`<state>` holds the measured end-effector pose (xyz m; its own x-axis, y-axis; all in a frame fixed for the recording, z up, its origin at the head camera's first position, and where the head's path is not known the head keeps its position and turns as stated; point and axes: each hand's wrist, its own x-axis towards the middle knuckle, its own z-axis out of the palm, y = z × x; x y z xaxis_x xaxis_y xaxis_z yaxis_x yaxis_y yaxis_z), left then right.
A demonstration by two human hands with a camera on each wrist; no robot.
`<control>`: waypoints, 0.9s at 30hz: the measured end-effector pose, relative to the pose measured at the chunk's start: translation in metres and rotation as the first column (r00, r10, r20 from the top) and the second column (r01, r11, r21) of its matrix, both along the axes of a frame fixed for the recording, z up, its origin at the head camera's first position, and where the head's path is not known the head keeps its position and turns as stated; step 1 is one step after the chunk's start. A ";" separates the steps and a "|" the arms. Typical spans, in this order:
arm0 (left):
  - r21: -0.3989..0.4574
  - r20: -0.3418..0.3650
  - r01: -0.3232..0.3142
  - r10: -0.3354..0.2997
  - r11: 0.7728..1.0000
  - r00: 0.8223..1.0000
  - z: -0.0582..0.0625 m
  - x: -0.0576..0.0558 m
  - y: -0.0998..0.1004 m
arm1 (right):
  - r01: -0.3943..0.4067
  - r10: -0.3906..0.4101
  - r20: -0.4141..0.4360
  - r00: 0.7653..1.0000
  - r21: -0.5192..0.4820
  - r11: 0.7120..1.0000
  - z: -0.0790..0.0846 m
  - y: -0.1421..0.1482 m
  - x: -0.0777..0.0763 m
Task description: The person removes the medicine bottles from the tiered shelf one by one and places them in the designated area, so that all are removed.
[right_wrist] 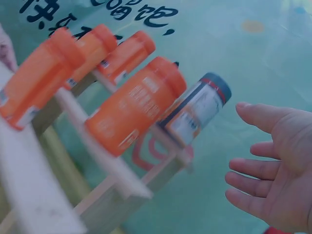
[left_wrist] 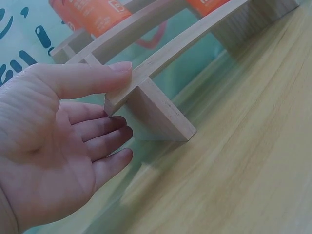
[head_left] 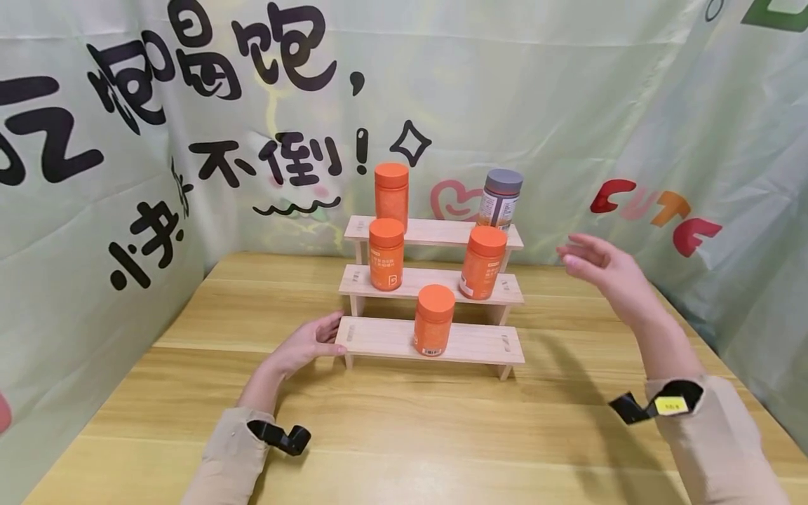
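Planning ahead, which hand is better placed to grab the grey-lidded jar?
Probably the right hand: it's empty and nearer the grey-lidded jar, while the left hand holds the lowest shelf.

the head view looks forward and down from above, while both closer, tilted wrist views share the rack [head_left: 431, 282].

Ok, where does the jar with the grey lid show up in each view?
Head: the jar with the grey lid is right of centre, upper half, at the right end of the top shelf.
Left wrist: not in this picture.
Right wrist: right of centre, between the orange jars and the right hand.
Shared landmark: the bottom shelf, in all three.
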<state>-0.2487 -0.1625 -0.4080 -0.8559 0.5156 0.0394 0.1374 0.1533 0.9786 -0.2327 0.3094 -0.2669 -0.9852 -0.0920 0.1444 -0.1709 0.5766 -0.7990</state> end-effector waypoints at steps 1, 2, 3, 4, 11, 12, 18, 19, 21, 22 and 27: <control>-0.001 -0.004 0.004 -0.004 1.000 1.000 0.000 0.000 0.000 | 0.000 0.000 -0.004 1.000 -0.008 1.000 0.007 -0.003 -0.005; 0.000 -0.005 0.005 -0.005 1.000 1.000 -0.001 0.000 -0.001 | -0.004 0.004 -0.011 1.000 -0.014 1.000 0.013 -0.006 -0.009; 0.000 -0.005 0.006 -0.006 1.000 1.000 -0.001 0.000 -0.001 | -0.009 0.009 -0.017 1.000 -0.021 1.000 0.019 -0.010 -0.014; -0.002 -0.005 0.005 -0.005 1.000 1.000 -0.001 0.000 -0.001 | -0.015 0.015 -0.024 1.000 -0.031 0.999 0.024 -0.013 -0.019; -0.005 -0.008 0.007 -0.007 1.000 1.000 -0.001 0.000 -0.001 | -0.019 0.016 -0.058 0.998 -0.056 0.998 0.048 -0.042 -0.049; 0.000 -0.005 0.007 -0.007 1.000 1.000 -0.001 0.000 0.000 | -0.023 0.019 -0.059 0.998 -0.063 0.998 0.050 -0.045 -0.052; 0.014 0.003 0.000 0.000 1.000 1.000 -0.001 0.001 0.001 | -0.063 0.057 -0.057 0.997 -0.113 0.992 0.056 -0.062 -0.068; 0.010 0.001 -0.003 0.003 1.000 1.000 -0.001 0.001 0.000 | -0.063 0.056 -0.058 0.997 -0.118 0.991 0.056 -0.065 -0.070; 0.006 -0.001 -0.002 0.002 1.000 1.000 -0.002 0.001 0.001 | -0.056 0.050 -0.055 0.997 -0.117 0.992 0.055 -0.070 -0.074; 0.004 -0.004 0.000 0.000 1.000 1.000 -0.003 0.001 0.001 | -0.048 0.042 -0.053 0.998 -0.116 0.992 0.054 -0.072 -0.075; 0.008 -0.006 0.007 -0.007 1.000 1.000 -0.002 -0.001 0.001 | -0.003 -0.004 -0.054 0.999 -0.121 0.993 0.051 -0.079 -0.080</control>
